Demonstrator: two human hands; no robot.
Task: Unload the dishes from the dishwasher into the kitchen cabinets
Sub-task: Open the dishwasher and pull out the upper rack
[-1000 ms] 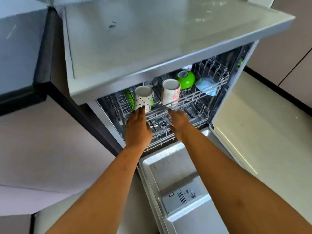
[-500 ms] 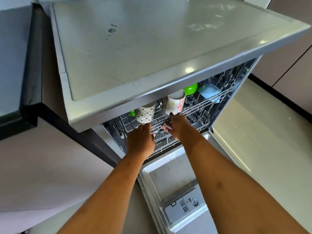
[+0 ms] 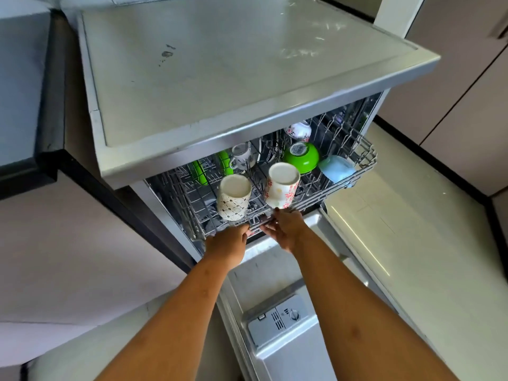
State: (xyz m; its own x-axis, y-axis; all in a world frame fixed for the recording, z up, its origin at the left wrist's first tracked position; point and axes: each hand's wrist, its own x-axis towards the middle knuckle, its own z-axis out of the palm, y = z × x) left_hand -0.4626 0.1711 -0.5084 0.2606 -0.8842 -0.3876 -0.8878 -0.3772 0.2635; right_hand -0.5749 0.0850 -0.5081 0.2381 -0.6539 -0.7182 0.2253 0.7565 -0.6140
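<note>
The dishwasher's upper wire rack [image 3: 365,158] is slid partly out from under the steel top. My left hand [image 3: 229,242] and my right hand [image 3: 286,228] both grip the rack's front rail, fingers curled under it. Just behind the hands stand two upturned mugs: a white one with dark specks [image 3: 233,198] on the left and a white one with red flowers [image 3: 281,185] on the right. Farther back lie a green bowl [image 3: 301,158], a pale blue cup [image 3: 336,167], a small white cup [image 3: 242,155], green plates [image 3: 199,171] and a flowered bowl [image 3: 298,130].
The dishwasher door [image 3: 286,320] lies open flat below my arms, its detergent box facing up. The steel worktop [image 3: 220,64] overhangs the rack. Beige cabinet fronts [image 3: 453,78] line the right wall, with pale floor [image 3: 398,229] beside the door.
The upper rack has slid outward with both hands on its front rail, bringing the mugs and bowls out from under the worktop. The view has tilted down.
</note>
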